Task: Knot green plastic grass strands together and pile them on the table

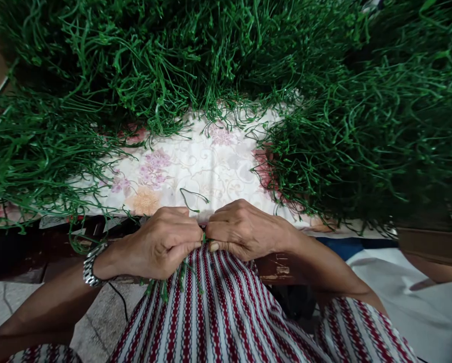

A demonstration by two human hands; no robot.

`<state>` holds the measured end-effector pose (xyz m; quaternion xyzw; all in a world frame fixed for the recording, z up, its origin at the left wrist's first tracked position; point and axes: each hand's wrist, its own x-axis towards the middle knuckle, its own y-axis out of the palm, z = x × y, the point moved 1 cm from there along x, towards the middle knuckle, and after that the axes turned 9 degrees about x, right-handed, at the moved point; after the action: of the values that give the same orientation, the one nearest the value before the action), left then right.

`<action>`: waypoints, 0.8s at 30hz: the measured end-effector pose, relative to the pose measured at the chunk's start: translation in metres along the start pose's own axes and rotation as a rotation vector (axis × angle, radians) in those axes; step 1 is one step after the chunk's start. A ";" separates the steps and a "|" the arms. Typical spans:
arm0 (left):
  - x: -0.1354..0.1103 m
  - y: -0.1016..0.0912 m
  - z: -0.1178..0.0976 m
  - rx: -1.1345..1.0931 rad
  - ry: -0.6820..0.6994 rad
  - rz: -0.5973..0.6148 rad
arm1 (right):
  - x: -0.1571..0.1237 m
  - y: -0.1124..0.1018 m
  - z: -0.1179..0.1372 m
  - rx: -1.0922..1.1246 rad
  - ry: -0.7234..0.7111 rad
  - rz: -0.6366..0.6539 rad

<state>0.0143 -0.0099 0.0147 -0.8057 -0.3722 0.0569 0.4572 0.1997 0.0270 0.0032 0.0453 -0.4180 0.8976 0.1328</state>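
My left hand (169,242), with a metal watch (91,264) on its wrist, is closed around several thin green plastic-looking stems (164,291). Their ends hang below the hand over the striped garment (211,312). My right hand (244,229) is pinched shut close beside it, thumb and fingers pressed together. A bit of green stem (204,238) shows between the two hands, at the fingertips of both. Most of what the fingers grip is hidden. Just beyond the hands, a loose bent green stem (195,193) lies on the flowered cloth (199,161).
Big heaps of green stems cover the back (165,65), the left (33,151) and the right (362,131) of the cloth-covered table. Some stems hang over the front edge at left. A person's white clothing (403,297) is close at my right.
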 end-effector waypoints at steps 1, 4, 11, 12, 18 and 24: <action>0.000 -0.001 0.000 0.010 -0.003 0.012 | 0.000 0.000 0.000 -0.018 0.008 0.003; -0.005 -0.011 0.001 0.019 -0.017 0.045 | -0.007 -0.006 -0.002 -0.080 0.053 0.017; -0.003 -0.029 0.006 -0.099 -0.213 -0.146 | -0.018 -0.027 -0.004 -0.066 0.183 -0.164; 0.001 -0.025 0.008 -0.118 -0.281 -0.164 | -0.016 -0.026 -0.006 -0.013 0.210 -0.244; 0.013 0.001 0.016 -0.215 -0.542 -0.323 | -0.001 0.002 -0.016 0.477 0.407 -0.539; 0.016 0.009 0.016 -0.196 -0.564 -0.404 | 0.001 0.015 -0.020 0.566 0.357 -0.541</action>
<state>0.0234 0.0087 0.0026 -0.7087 -0.6391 0.1496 0.2589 0.1953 0.0333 -0.0206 0.0317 -0.0990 0.9034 0.4161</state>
